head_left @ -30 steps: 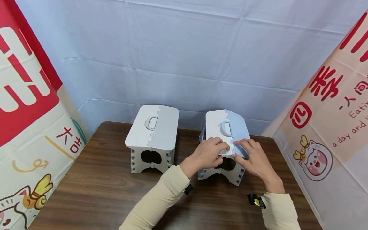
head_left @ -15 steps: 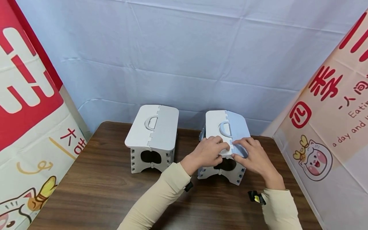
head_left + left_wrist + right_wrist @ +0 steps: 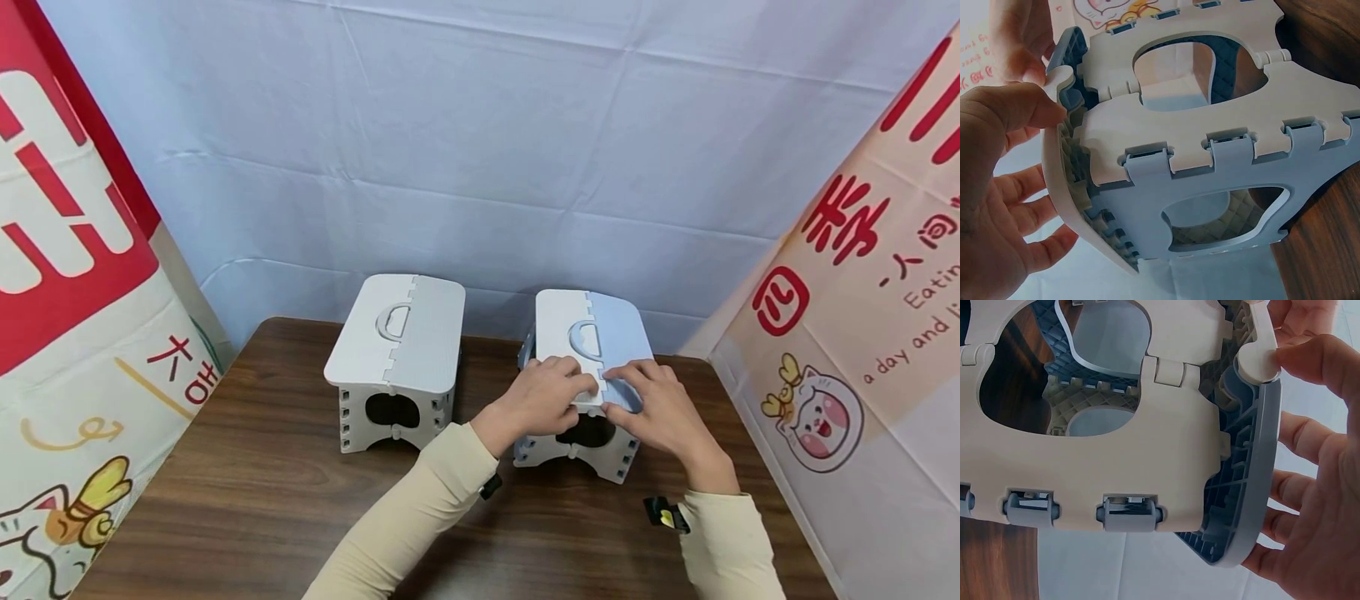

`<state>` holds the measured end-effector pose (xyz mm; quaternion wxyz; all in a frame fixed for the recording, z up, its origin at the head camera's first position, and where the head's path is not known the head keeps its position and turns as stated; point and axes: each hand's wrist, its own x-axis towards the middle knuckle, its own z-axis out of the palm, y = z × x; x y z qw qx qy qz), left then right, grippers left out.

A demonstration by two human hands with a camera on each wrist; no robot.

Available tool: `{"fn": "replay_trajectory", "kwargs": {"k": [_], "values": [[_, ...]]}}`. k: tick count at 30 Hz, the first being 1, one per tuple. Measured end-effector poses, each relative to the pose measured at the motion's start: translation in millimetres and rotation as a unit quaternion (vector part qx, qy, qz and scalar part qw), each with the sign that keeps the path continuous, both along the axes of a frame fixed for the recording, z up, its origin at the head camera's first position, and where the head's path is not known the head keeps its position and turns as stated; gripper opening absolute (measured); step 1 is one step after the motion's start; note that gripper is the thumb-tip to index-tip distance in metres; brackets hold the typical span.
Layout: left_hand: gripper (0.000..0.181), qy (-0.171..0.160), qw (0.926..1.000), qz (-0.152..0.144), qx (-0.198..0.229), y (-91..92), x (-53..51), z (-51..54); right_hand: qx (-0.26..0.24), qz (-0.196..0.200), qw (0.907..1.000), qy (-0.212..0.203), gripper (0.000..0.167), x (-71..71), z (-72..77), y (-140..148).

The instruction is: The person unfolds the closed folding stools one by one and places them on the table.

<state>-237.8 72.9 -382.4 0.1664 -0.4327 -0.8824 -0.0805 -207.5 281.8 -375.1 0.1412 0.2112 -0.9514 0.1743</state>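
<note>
A folding step stool (image 3: 558, 333), half white and half light blue on top, stands on its legs at the right. Its arched handle (image 3: 584, 340) lies at the central hinge. My left hand (image 3: 545, 396) holds the white half at the front edge, fingers over the top and thumb (image 3: 1044, 106) on the rim. My right hand (image 3: 654, 408) grips the blue half, its thumb (image 3: 1304, 357) against the rim by the hinge. The blue half slopes down slightly from the hinge. Both wrist views show the cut-out leg panels (image 3: 1210, 169) spread apart below the seat.
A second folding stool (image 3: 431, 342), white and pale grey, stands to the left on the brown wooden table (image 3: 300, 492). A pale cloth (image 3: 480, 150) hangs behind the table. Printed cloths hang at the left (image 3: 75, 317) and right (image 3: 847, 333).
Both hands stay at the right stool's front edge in nearly the same pose. The stools have not visibly moved on the table; the view shifts slightly.
</note>
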Motion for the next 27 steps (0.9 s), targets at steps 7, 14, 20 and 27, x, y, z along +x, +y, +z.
{"fn": "replay_trajectory", "kwargs": {"k": [7, 14, 20, 27], "values": [[0.029, -0.029, 0.9994, -0.015, 0.01, -0.4, 1.6, 2.5, -0.016, -0.004, 0.9998, 0.008, 0.036, 4.4, -2.9, 1], [0.031, -0.06, 0.9972, -0.029, 0.034, -21.0, 8.3, 4.2, -0.049, -0.029, 0.9976, 0.039, 0.045, 16.8, -5.5, -2], [0.036, -0.04, 0.999, 0.017, 0.015, -44.2, 0.6, 19.2, -0.015, -0.039, 0.9984, 0.038, 0.048, 13.5, 15.7, -9], [0.039, -0.043, 0.9975, 0.047, 0.029, -72.4, -7.9, 36.6, 0.043, -0.027, 0.9983, 0.028, 0.05, -1.2, 39.6, -10]]}}
